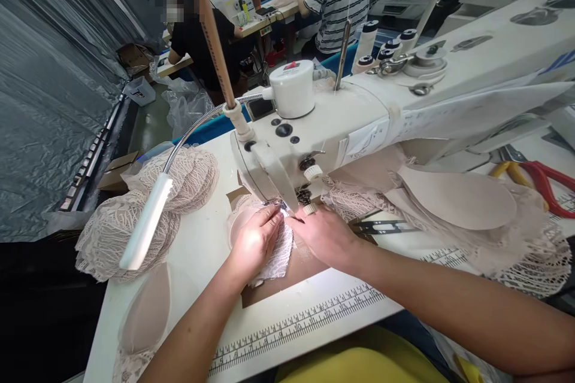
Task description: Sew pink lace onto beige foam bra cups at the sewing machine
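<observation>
Under the head of a white sewing machine (309, 125) lies a pale lace piece (279, 254), with a smooth beige cup (240, 224) at its left. My left hand (258, 239) presses its closed fingers on the lace, close to the needle area. To the right of the needle, my right hand (326, 236) is closed at the lace's edge, its thumb pointing at the presser foot; the machine head partly hides its other fingers. The needle itself is hard to make out. Brown card (309, 257) lies beneath the work.
Stacked lace cups (130, 227) and a lamp (148, 221) stand at left, above a loose beige cup (150, 311). More cups (458, 197), black-handled snips (381, 226) and red-handled scissors (548, 185) lie right. A printed ruler (296, 326) runs along the front. Two people work behind.
</observation>
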{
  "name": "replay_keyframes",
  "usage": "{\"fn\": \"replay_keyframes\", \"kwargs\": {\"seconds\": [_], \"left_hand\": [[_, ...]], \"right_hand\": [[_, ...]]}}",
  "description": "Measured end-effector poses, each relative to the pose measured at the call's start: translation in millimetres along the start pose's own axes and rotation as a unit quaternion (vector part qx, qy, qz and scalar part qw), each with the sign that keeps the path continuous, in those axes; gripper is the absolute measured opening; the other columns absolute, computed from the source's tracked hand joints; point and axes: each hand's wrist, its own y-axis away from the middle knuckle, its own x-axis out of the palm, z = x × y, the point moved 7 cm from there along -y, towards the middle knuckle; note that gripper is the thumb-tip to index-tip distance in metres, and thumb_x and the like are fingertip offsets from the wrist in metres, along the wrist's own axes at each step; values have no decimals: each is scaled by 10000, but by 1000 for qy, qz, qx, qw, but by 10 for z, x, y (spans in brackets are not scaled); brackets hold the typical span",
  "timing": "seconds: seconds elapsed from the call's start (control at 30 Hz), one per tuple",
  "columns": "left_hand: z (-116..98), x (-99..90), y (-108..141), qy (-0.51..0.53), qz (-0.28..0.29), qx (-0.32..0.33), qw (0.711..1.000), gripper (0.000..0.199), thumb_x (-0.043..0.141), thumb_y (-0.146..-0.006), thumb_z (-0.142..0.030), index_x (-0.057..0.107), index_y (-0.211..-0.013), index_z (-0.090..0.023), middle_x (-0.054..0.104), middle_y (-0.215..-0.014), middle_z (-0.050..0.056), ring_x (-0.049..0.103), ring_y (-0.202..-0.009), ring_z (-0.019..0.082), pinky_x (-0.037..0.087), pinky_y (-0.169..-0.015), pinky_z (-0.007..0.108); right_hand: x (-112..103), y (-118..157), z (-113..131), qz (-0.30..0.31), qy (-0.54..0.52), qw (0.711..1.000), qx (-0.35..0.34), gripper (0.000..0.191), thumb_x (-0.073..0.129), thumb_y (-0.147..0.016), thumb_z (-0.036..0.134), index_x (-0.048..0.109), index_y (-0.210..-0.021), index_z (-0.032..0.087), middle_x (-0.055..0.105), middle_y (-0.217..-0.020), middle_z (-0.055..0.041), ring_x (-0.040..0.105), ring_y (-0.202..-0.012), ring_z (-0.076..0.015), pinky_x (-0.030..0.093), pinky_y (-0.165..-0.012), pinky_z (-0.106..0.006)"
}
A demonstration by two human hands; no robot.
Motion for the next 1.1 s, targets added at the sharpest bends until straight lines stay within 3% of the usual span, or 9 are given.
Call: {"fn": "replay_keyframes", "kwargs": {"seconds": [0.67,0.9,1.1], "left_hand": [[50,-14,-86,-3,-20,62,998,262,496,-901,-183,645,-1107,-122,693,-1054,139,676,-952,233,599,-797,329],[85,-22,-109,-24,-10,46,999,262,490,-906,-219,660,-1070,-106,701,-936,141,670,-934,229,580,-796,328],[98,-53,-140,-46,-16,18,999,260,464,-909,-212,648,-1063,-110,681,-962,145,645,-908,233,560,-751,337]], "right_hand": [[18,-11,-26,7,-14,1000,19,238,438,-856,69,652,-880,171,630,-816,-91,523,-755,-193,359,-657,-309],[20,2,-22,2,-8,1000,17,287,445,-825,34,659,-947,181,617,-784,-80,514,-711,-183,331,-600,-295],[37,16,-24,-1,-17,1000,0,295,450,-809,37,660,-956,183,614,-795,-65,508,-703,-174,293,-557,-293]]}}
